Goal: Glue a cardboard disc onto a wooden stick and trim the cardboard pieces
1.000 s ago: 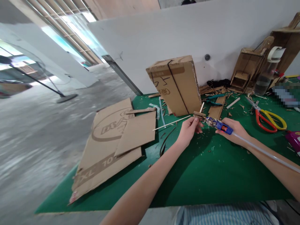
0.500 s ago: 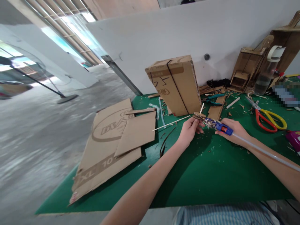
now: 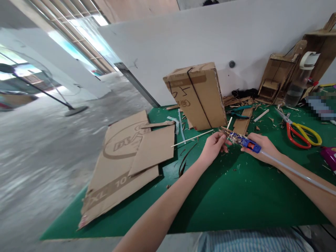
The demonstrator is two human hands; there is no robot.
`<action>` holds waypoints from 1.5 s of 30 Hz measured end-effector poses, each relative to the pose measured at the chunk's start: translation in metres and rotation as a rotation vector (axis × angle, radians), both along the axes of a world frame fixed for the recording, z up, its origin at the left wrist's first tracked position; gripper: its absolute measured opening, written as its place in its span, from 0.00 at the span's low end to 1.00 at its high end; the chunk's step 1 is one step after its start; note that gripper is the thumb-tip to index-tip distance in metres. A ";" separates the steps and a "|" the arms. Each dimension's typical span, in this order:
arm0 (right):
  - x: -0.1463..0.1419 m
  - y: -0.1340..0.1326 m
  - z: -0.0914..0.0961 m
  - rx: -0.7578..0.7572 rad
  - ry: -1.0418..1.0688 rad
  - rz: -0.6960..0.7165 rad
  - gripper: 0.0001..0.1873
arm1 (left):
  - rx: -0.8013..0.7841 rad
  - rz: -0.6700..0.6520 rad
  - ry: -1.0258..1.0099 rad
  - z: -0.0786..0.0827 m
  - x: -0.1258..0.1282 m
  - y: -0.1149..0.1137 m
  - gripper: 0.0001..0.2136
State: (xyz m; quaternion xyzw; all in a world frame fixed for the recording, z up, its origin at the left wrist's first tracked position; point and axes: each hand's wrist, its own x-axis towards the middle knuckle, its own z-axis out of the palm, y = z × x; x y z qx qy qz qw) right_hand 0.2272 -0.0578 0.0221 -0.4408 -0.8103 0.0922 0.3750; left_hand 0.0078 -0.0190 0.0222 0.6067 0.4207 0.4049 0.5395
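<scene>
Between the fingertips of my left hand (image 3: 215,142) is a small cardboard disc (image 3: 224,130) with a thin pale stick (image 3: 230,123) standing up from it. My fingers cover part of the disc. My right hand (image 3: 264,145) is wrapped round a blue hot glue gun (image 3: 251,145), its front end coated in scraps and shavings. A long clear glue stick (image 3: 296,168) trails from the gun's back along my right forearm. The gun's nozzle meets the disc near my left fingers; whether they touch I cannot tell.
A cardboard box (image 3: 201,98) stands behind my hands. Flat cardboard sheets (image 3: 154,148) lie left on the green table (image 3: 223,206), beside a thin wooden stick (image 3: 191,138). Pliers (image 3: 238,113), scissors (image 3: 299,131), a water bottle (image 3: 299,80) and cardboard scraps are to the right.
My left hand has turned the disc, so its flat face shows less and the upright stick leans further right. My right hand and the glue gun have hardly moved.
</scene>
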 end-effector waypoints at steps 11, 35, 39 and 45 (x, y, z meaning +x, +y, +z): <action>0.000 0.000 0.002 -0.007 -0.018 0.000 0.17 | 0.049 0.068 -0.029 0.002 0.001 -0.001 0.18; 0.001 0.002 0.000 -0.012 -0.055 0.000 0.19 | 0.040 0.066 0.084 0.000 -0.001 0.001 0.13; 0.001 0.002 0.000 -0.011 -0.055 -0.005 0.19 | 0.040 0.047 0.081 -0.001 0.000 0.000 0.13; 0.002 0.002 0.002 -0.007 -0.045 -0.004 0.19 | 0.063 0.045 0.081 0.001 0.000 0.001 0.14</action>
